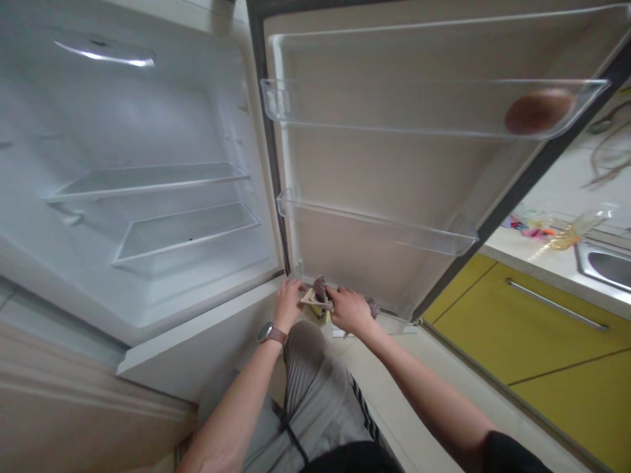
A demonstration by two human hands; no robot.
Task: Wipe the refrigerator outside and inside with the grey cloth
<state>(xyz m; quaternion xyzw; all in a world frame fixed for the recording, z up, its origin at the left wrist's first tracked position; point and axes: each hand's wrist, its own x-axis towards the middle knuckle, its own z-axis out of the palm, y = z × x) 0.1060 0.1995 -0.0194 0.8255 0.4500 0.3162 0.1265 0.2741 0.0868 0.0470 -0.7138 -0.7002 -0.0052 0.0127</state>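
Low in front of the opened fridge door point(374, 167), my right hand point(349, 310) is closed around a crumpled grey-brown cloth point(320, 289). Part of the cloth sticks up past the fingers, and another bit shows by the wrist. A small flat cream-coloured piece point(313, 299) lies between my two hands, under the cloth. My left hand point(288, 299), with a watch on its wrist, has its fingers curled at the left edge of this piece. The fingertips are partly hidden and blurred.
The fridge interior point(162, 118) on the left holds glass shelves point(192, 230). Clear door racks point(374, 223) cross the door, and a round reddish-brown item point(539, 112) sits in the upper one. Yellow cabinets point(552, 322), a counter and a sink point(611, 266) stand at the right.
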